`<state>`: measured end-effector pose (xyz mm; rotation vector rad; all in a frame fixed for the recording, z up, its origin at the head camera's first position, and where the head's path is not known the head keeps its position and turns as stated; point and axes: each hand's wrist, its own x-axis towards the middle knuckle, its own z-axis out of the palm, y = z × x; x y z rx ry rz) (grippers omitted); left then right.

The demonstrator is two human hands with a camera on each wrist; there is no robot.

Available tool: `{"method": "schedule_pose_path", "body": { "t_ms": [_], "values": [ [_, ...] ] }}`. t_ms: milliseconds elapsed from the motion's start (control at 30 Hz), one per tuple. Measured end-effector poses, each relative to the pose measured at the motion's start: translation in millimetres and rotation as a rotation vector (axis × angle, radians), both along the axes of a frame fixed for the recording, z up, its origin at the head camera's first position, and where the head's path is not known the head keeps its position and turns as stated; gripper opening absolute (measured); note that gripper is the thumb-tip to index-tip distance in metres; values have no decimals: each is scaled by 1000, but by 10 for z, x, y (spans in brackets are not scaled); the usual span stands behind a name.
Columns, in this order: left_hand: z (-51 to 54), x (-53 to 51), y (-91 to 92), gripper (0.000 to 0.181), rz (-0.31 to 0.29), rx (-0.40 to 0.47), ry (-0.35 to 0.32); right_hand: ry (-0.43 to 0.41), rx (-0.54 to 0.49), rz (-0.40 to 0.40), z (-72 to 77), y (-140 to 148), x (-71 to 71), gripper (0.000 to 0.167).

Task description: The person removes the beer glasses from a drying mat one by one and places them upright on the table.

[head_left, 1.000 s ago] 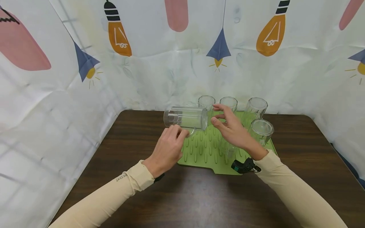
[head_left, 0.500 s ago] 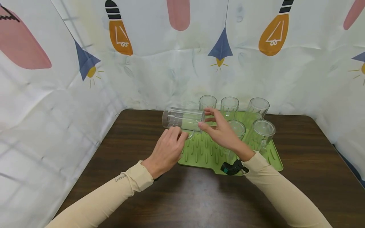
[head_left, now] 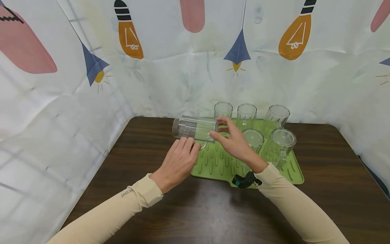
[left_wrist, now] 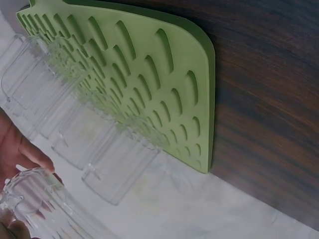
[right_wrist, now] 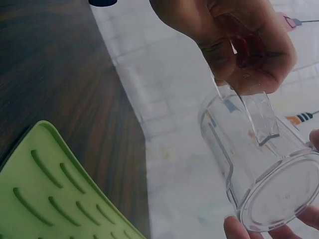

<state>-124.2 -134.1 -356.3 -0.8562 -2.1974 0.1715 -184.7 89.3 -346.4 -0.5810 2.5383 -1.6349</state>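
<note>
Mug held sideways in both hands

Dark lettering (head_left: pixel 127 192) is printed on the left sleeve (head_left: pixel 112 208); what seems to be "LET'S S" can be made out, the rest being lost in the fold. The mug (head_left: pixel 190 127) is held on its side above the mat (head_left: pixel 210 172). Its handle is clamped in the curled fingers of the left hand (head_left: pixel 177 161), below the glass body. Its base is gripped at the rim by the right hand (head_left: pixel 234 140), thumb and fingers spread around it. Five other glasses (head_left: pixel 276 118) are stood on the mat.
</note>
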Motion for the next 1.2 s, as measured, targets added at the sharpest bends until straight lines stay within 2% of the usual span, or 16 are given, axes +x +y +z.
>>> {"method": "schedule_pose_path", "body": {
  "t_ms": [267, 500, 733, 1200],
  "values": [
    [4, 27, -14, 11, -6, 20, -1, 10, -6, -12, 14, -32, 25, 65],
    [5, 54, -36, 22, -6, 40, -22, 37, -20, -12, 4, -45, 18, 64],
    [-3, 63, -56, 15, -42, 70, -20, 45, -54, -8, -6, -58, 12, 61],
    [17, 90, -77, 25, -87, 148, -70, 52, -72, -17, 21, -70, 30, 60]
  ]
}}
